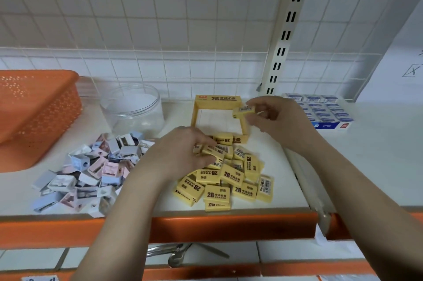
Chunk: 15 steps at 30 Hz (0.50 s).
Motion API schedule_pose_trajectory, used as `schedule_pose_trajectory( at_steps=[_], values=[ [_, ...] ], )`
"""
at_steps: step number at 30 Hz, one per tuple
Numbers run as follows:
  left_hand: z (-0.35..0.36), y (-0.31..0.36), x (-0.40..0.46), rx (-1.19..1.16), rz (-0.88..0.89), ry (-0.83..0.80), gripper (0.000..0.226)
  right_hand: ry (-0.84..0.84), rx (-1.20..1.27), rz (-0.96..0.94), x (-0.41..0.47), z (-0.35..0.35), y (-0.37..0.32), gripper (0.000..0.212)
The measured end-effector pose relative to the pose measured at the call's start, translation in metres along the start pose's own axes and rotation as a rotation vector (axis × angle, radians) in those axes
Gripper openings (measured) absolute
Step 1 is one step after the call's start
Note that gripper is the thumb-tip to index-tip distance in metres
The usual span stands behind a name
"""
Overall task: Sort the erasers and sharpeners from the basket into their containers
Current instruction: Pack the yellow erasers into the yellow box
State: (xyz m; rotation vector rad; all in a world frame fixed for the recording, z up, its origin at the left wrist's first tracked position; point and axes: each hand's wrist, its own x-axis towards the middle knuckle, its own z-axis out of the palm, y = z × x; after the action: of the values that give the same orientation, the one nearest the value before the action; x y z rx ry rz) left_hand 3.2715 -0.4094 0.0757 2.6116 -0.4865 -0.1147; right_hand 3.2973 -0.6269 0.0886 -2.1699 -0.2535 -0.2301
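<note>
The right hand (272,113) was up over the yellow eraser box (218,118), thumb and fingertips pinching a single yellow eraser (243,111) just above the box's right wall. The box sat open on the white shelf (343,166), its white floor showing bare. Down in front, the left hand (185,152) lay on the far edge of the eraser pile (229,180), fingers curled round one or two of the yellow blocks. That pile spread across the near middle of the shelf, touching the box's near wall. Off to the left lay the heap of sharpeners (91,170), pink, blue and white, loose on the shelf. Just beyond them stood the clear round jar (132,109), left of the yellow box. At the far left, the orange basket (34,109) rested tipped, its rim lifted. To the right, behind the right hand, a tray of blue-and-white boxed erasers (320,111) sat in neat rows.
</note>
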Motion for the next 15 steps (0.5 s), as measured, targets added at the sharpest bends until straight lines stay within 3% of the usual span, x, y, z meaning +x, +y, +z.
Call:
schedule_pose_trajectory(
  at_steps=[4, 9, 15],
  values=[
    [0.002, 0.002, 0.003, 0.046, -0.023, -0.001, 0.038, 0.011, 0.018, -0.007, 0.025, 0.003, -0.009, 0.016],
    [0.003, -0.007, 0.001, -0.060, -0.010, 0.089, 0.037, -0.049, 0.226, 0.218, 0.057, 0.013, -0.007, 0.019],
    [-0.004, -0.025, -0.001, -0.142, -0.061, 0.268, 0.030, -0.132, 0.416, 0.349, 0.083, 0.033, -0.001, 0.010]
  ],
)
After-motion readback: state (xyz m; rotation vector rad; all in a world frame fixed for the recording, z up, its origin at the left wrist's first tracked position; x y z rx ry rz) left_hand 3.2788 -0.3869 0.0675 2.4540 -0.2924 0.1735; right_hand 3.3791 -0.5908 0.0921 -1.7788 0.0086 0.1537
